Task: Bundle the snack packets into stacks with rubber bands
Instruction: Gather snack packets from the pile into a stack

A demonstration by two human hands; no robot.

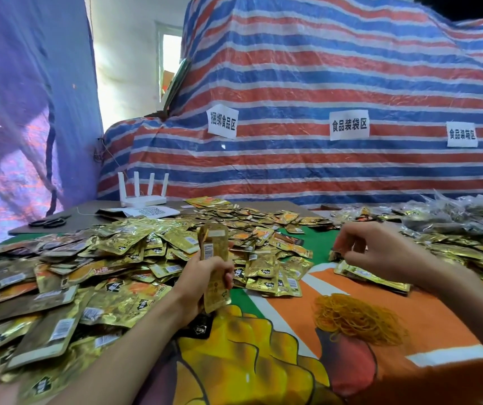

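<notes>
I am holding a stack of gold snack packets (pixel 215 244) in my left hand (pixel 202 280), in the middle of the frame. My fingers are wrapping tight around its lower half. The stack is standing up tall. Its long side is running up and down, with the top leaning a little to the right. A white barcode label (pixel 207 250) is showing on its left edge.

My right hand (pixel 380 252) is hovering at the right of the frame, with its fingers curling down. The tips are right beside a small dark packet (pixel 334 255), but I cannot tell if they are pinching it. Under that hand a flat row of packets (pixel 374 278) is lying on the tabletop (pixel 292 311), with its long side slanting down to the right.

A big heap of packets (pixel 111 258) is filling the left and middle of the frame, pointing every which way. Many are showing barcodes, but the writing on them is too small to read. A fluffy pile of yellow rubber bands (pixel 357 318) is sitting in the lower right.

Three white paper signs are hanging on the striped tarp (pixel 322 83) behind. The left sign (pixel 222 121) is saying 捆绑食品区. The middle sign (pixel 349 125) is saying 食品装袋区. The right sign (pixel 462 134) is too blurry to read fully.
</notes>
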